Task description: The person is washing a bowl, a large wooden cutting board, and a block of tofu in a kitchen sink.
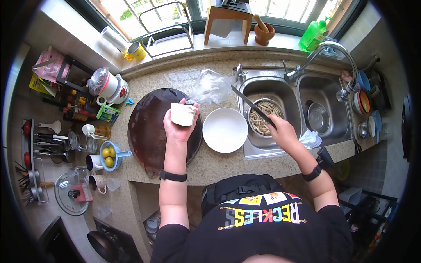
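Observation:
My left hand [177,130] is raised over the round dark cutting board [144,127], palm up, with its fingers around a white block of tofu [183,115]. In my right hand [280,131] is a kitchen knife [251,104], gripped by its black handle. The blade points up and left across the left sink basin. Between my hands a white bowl [225,130] stands on the counter. Below the knife, a round strainer holds many pale brownish strips [265,118], which look like mushrooms or sprouts.
A crumpled clear plastic bag [210,87] lies behind the bowl. The right sink basin holds a metal strainer [318,116] under the curved faucet [346,48]. Left of the board are a blue basket [115,163] with yellow fruit, mugs and jars. A mortar [264,35] stands on the sill.

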The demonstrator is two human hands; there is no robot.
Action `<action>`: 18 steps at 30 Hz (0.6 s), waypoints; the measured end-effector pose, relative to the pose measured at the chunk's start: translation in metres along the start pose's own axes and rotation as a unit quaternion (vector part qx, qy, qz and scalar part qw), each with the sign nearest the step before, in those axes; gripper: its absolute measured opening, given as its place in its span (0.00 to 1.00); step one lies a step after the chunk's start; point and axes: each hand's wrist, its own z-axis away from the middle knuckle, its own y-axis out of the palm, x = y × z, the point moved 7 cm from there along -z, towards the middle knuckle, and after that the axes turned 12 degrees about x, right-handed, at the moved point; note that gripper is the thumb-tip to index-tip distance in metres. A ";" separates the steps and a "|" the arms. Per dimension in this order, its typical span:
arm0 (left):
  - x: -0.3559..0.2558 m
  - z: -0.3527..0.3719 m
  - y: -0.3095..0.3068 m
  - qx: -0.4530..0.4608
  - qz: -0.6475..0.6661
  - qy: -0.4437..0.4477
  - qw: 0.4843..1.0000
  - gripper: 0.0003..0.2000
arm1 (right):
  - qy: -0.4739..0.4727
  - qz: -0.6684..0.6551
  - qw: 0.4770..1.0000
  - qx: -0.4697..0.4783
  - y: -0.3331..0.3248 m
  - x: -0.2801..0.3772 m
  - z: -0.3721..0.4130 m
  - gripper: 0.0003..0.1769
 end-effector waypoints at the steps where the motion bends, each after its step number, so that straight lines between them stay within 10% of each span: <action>1: 0.006 0.005 -0.001 -0.012 -0.002 0.001 1.000 0.19 | 0.001 -0.001 1.000 0.001 -0.001 -0.003 0.005 0.14; 18: 0.070 0.061 -0.034 -0.040 0.039 -0.056 0.997 0.20 | -0.172 0.096 0.973 0.118 0.021 0.047 -0.012 0.12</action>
